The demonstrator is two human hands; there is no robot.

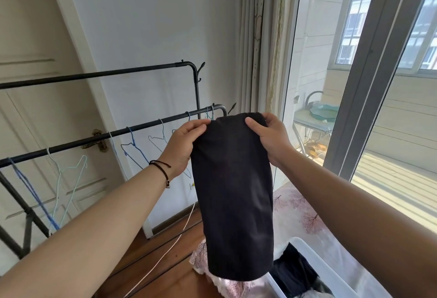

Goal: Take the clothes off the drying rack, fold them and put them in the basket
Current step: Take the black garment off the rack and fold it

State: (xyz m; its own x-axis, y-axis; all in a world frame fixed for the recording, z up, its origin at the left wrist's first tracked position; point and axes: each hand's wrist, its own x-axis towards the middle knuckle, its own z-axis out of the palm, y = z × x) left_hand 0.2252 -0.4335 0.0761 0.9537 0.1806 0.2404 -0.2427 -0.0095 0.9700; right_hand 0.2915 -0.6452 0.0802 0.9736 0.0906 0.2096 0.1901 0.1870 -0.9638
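A black garment point(233, 193), folded into a long narrow strip, hangs in the air in front of me. My left hand point(183, 147) pinches its upper left corner and my right hand point(272, 139) pinches the upper right corner. The garment's lower end hangs above a white basket point(305, 243) at the bottom right, which holds dark folded clothes point(293, 269). The black drying rack point(132, 131) stands behind, with two bars and only bare wire hangers point(134, 148) on the lower bar.
The basket sits on a bed with a pink floral cover point(300, 207). A white cable point(175, 243) runs across the wooden floor. A door with a brass handle point(98, 142) is behind the rack. Curtains point(260, 37) and a glass balcony door point(369, 84) are at right.
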